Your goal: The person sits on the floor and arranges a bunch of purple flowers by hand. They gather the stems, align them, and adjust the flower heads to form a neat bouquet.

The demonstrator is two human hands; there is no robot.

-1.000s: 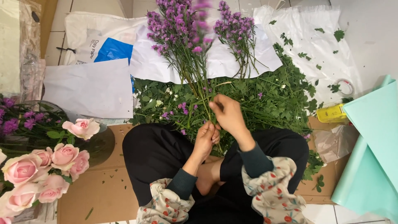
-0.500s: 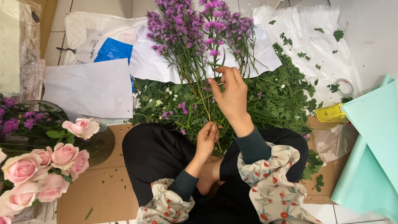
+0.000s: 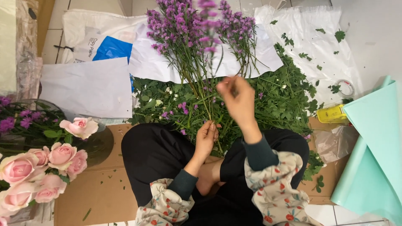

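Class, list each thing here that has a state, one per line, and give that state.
left hand: closed around the stems
right hand: raised, blurred, pinching a stem
purple flowers: bunched, held upright
pink roses: open blooms
tape roll: lying flat

Single head-worn view, looking steeply down from close above lap and floor; no second view.

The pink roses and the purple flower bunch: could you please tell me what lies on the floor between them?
In the head view, a white paper sheet lies between the pink roses and the purple flower bunch, with bare cardboard below it.
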